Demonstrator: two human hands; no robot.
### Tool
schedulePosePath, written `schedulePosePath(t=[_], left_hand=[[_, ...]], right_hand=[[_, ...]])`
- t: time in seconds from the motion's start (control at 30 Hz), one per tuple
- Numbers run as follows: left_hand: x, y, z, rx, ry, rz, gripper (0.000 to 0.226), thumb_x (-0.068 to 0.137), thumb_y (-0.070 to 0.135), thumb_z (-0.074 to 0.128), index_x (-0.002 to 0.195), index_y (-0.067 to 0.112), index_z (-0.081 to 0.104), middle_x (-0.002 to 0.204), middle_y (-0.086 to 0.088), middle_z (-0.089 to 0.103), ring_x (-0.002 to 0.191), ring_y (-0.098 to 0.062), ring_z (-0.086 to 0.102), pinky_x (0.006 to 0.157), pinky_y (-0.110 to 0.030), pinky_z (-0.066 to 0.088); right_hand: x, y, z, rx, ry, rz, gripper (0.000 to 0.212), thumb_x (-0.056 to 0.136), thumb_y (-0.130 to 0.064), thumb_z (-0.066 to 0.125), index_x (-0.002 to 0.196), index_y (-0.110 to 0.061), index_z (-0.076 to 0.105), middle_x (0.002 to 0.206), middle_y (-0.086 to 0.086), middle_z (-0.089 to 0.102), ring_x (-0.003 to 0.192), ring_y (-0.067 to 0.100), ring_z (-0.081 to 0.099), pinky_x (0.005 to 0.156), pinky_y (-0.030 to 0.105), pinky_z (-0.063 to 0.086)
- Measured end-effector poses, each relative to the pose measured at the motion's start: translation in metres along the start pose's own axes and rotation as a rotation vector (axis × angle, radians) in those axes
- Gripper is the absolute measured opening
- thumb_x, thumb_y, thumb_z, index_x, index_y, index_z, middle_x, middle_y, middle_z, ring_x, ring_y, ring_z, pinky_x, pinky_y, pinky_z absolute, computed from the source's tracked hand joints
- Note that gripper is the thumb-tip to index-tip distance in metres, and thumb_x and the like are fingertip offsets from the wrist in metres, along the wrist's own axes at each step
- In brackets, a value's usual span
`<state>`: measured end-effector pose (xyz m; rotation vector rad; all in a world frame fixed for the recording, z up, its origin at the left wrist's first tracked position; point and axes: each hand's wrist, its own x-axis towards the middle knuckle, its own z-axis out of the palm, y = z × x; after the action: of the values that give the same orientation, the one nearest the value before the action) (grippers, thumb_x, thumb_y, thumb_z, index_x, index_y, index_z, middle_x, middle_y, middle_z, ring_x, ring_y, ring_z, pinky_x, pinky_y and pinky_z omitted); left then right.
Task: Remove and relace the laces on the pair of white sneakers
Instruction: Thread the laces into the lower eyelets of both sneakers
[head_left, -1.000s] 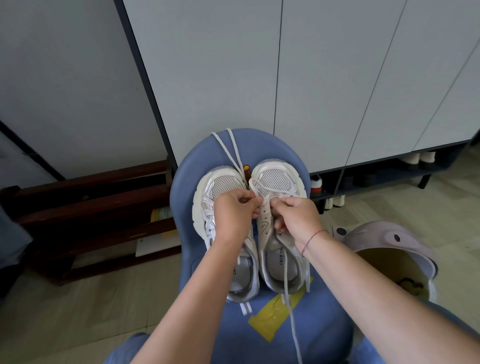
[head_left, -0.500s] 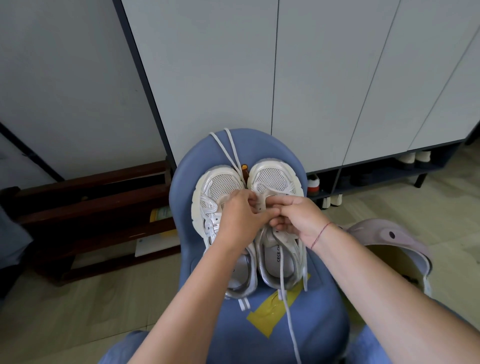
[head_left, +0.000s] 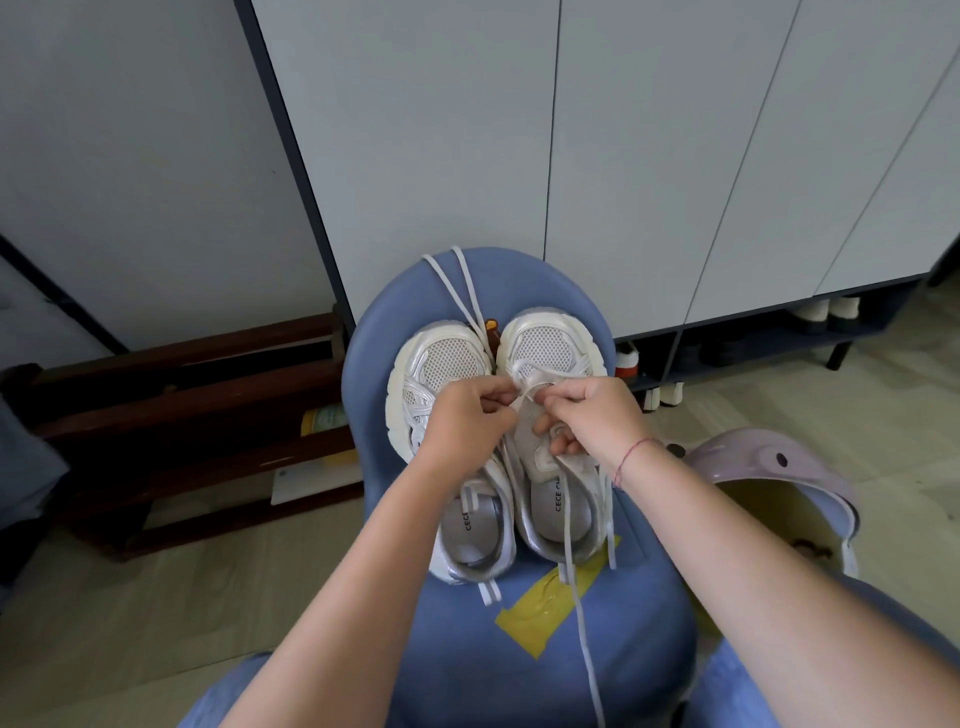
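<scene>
- Two white sneakers (head_left: 550, 364) are sitting side by side on one blue chair (head_left: 519, 649).
- Left hand (head_left: 467, 421) and right hand (head_left: 597, 415) are each pinching the lace (head_left: 574, 587) over the right-side sneaker's eyelets.

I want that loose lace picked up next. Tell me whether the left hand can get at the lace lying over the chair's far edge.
Probably yes: the loose lace lies exposed on the blue chair, nothing covering it. The left hand must first release the right sneaker's lace.
</scene>
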<state>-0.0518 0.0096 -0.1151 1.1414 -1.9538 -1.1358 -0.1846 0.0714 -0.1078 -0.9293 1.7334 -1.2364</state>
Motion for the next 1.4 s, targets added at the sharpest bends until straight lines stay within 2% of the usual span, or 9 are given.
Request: schedulePosePath(t=[0.27,0.47,0.7,0.87,0.97,1.1,1.17,1.27,1.4], left_hand=[[0.006,-0.007,-0.009,-0.192,-0.091,-0.087,0.033,0.089,-0.009,0.061,0.118,0.006,0.067,0.093,0.003,0.065,0.082,-0.004,0.060,0.076,-0.009,0.050],[0.008,-0.011,-0.012,-0.222,-0.138,-0.091,0.032,0.089,-0.007,0.064,0.112,0.015,0.068,0.100,0.000,0.067,0.090,-0.008,0.062,0.082,-0.014,0.051],[0.001,-0.007,-0.010,-0.222,-0.093,-0.062,0.029,0.089,-0.007,0.064,0.108,0.015,0.068,0.094,0.001,0.066,0.081,-0.004,0.060,0.078,-0.012,0.052],[0.002,-0.009,-0.009,-0.210,-0.085,-0.058,0.034,0.089,-0.008,0.063,0.119,0.008,0.068,0.095,0.002,0.066,0.083,-0.005,0.060,0.079,-0.010,0.052],[0.003,-0.009,-0.009,-0.190,-0.087,-0.051,0.036,0.089,-0.008,0.062,0.120,0.009,0.068,0.097,0.001,0.066,0.085,-0.005,0.060,0.081,-0.010,0.051],[0.003,-0.010,-0.009,-0.184,-0.087,-0.044,0.037,0.089,-0.008,0.062,0.122,0.008,0.067,0.098,0.001,0.066,0.086,-0.005,0.061,0.084,-0.013,0.051],[0.004,-0.011,-0.008,-0.175,-0.093,-0.041,0.037,0.089,-0.006,0.062,0.123,0.009,0.067,0.099,0.002,0.067,0.087,-0.004,0.061,0.085,-0.014,0.051],[0.005,-0.013,-0.009,-0.169,-0.096,-0.036,0.036,0.090,-0.004,0.063,0.123,0.010,0.066,0.100,0.002,0.067,0.087,-0.004,0.061,0.086,-0.013,0.051],[0.005,-0.013,-0.009,-0.168,-0.101,-0.030,0.035,0.090,-0.003,0.064,0.123,0.010,0.066,0.100,0.002,0.067,0.088,-0.003,0.061,0.085,-0.013,0.051]], right_hand=[[0.008,0.003,0.002,-0.008,-0.051,-0.009,0.010,0.090,-0.012,0.063,0.088,-0.004,0.069,0.070,0.006,0.068,0.039,0.007,0.055,0.041,0.016,0.044],[0.010,0.006,0.006,-0.051,-0.041,-0.086,0.015,0.092,-0.010,0.060,0.078,-0.006,0.064,0.062,0.005,0.064,0.038,0.011,0.053,0.039,0.018,0.043],[0.005,0.002,-0.007,-0.437,-0.087,-0.286,0.020,0.091,-0.012,0.058,0.072,-0.008,0.064,0.060,-0.001,0.057,0.051,0.003,0.049,0.052,0.013,0.040],[-0.016,-0.010,-0.028,-0.908,-0.472,-0.433,0.018,0.087,-0.021,0.063,0.069,-0.024,0.059,0.084,-0.005,0.049,0.071,0.002,0.045,0.068,0.018,0.037],[-0.028,-0.010,-0.037,-0.968,-0.600,-0.400,0.009,0.087,-0.026,0.065,0.078,-0.024,0.065,0.087,-0.012,0.043,0.074,0.000,0.044,0.067,0.012,0.033],[-0.022,-0.011,-0.033,-0.715,-0.440,-0.310,0.011,0.087,-0.028,0.065,0.083,-0.021,0.071,0.080,-0.007,0.065,0.075,0.007,0.059,0.077,0.022,0.047],[-0.016,-0.010,-0.029,-0.532,-0.339,-0.227,0.017,0.091,-0.031,0.060,0.089,-0.018,0.070,0.066,-0.004,0.064,0.061,0.015,0.056,0.067,0.028,0.048],[-0.009,-0.003,-0.014,-0.271,-0.228,-0.071,0.019,0.095,-0.027,0.055,0.092,-0.012,0.067,0.051,-0.003,0.056,0.042,0.010,0.039,0.047,0.022,0.036],[0.000,0.003,0.008,-0.270,-0.039,-0.070,0.025,0.093,-0.019,0.058,0.079,-0.003,0.070,0.049,-0.001,0.056,0.035,0.009,0.042,0.041,0.017,0.036]])
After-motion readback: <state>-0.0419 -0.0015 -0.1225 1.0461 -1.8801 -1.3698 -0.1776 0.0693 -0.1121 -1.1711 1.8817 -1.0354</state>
